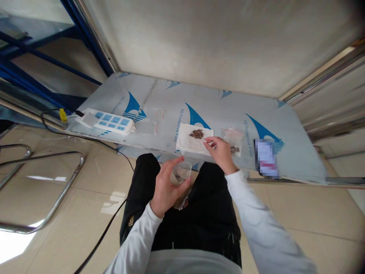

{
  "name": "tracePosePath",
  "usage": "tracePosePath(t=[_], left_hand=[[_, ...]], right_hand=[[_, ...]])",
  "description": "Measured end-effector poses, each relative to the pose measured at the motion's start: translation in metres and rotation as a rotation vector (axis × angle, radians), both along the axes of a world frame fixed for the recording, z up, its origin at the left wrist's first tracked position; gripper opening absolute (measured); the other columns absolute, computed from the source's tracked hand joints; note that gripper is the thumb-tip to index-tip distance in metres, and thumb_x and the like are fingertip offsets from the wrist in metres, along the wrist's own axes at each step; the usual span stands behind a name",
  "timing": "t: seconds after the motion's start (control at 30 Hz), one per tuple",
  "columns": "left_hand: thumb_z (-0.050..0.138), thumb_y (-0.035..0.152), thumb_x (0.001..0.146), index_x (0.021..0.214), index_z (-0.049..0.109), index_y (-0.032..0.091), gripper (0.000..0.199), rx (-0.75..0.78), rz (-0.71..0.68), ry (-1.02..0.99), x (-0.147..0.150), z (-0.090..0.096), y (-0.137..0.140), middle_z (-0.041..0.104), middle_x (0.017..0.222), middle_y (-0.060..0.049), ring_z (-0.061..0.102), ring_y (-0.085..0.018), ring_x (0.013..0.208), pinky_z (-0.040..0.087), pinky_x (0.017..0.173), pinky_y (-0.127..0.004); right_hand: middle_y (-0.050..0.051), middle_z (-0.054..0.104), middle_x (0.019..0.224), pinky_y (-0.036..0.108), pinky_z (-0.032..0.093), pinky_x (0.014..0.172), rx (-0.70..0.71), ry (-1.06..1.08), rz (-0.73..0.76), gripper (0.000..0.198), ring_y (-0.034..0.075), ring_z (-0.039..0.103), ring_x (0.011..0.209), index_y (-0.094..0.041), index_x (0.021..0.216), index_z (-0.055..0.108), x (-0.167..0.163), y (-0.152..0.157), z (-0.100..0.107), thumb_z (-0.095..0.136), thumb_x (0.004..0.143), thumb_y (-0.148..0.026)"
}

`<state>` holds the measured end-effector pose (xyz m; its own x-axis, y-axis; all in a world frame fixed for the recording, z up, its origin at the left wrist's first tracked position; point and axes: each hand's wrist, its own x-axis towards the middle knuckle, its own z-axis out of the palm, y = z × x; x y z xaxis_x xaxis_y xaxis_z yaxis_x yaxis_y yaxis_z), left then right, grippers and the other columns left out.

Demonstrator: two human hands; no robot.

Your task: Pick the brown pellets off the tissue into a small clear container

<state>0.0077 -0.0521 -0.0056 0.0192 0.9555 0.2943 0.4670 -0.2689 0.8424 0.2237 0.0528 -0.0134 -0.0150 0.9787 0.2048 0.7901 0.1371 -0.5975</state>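
Note:
My left hand [165, 184] is wrapped around a clear plastic cup [184, 170], held over my lap just off the table's front edge. A few dark bits seem to lie in the cup, too small to name. My right hand [221, 153] is at the right edge of a white paper sheet [184, 144], thumb and fingertips brought together. Whatever sits between those fingertips is too small to make out. On the paper lies a pile of small brown, elongated pieces [196, 134]. Beside my right hand is a clear zip bag [238, 139] with similar dark pieces inside.
A white power strip [114, 123] with blue sockets lies on the left of the film-covered table [171, 95]. Clear plastic bags [148, 128] lie beside it. A blurred-out, phone-like object [266, 158] rests near the right front edge. A metal chair frame [74, 173] and black cables are at left.

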Motion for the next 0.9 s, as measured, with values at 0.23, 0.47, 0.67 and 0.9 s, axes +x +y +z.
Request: tracePosePath(t=[0.23,0.47,0.67,0.9], left_hand=[[0.075,0.02,0.075,0.122,0.056,0.022,0.051,0.013,0.014,0.027,-0.001,-0.003,-0.004,0.068,0.116,-0.008,0.065,-0.023,0.107,0.052,0.096,-0.038],[0.075,0.02,0.075,0.122,0.056,0.021,0.051,0.0,0.003,0.035,0.0,-0.006,-0.002,0.068,0.116,-0.008,0.065,-0.024,0.108,0.052,0.096,-0.038],[0.075,0.021,0.075,0.123,0.056,0.022,0.051,-0.008,-0.002,0.036,0.0,-0.007,0.0,0.068,0.117,-0.008,0.064,-0.024,0.109,0.052,0.096,-0.04],[0.075,0.021,0.075,0.123,0.057,0.023,0.051,-0.012,-0.003,0.032,-0.001,-0.009,0.004,0.068,0.118,-0.007,0.064,-0.023,0.109,0.051,0.097,-0.039]], right_hand=[[0.012,0.07,0.098,0.035,0.049,0.078,-0.077,-0.179,-0.115,0.02,0.025,0.065,0.089,-0.015,0.1,0.07,-0.014,0.031,-0.037,0.064,0.084,-0.024],[0.01,0.069,0.1,0.032,0.047,0.082,-0.104,-0.285,-0.104,0.018,0.024,0.063,0.096,-0.018,0.1,0.071,-0.017,0.032,-0.034,0.059,0.09,-0.026],[0.013,0.069,0.099,0.033,0.045,0.079,-0.107,-0.371,-0.097,0.019,0.026,0.061,0.096,-0.016,0.093,0.072,-0.018,0.035,-0.034,0.054,0.089,-0.02],[0.01,0.071,0.092,0.031,0.048,0.073,-0.029,-0.246,-0.103,0.015,0.021,0.064,0.08,-0.015,0.092,0.071,-0.015,0.014,-0.007,0.059,0.087,-0.021]])
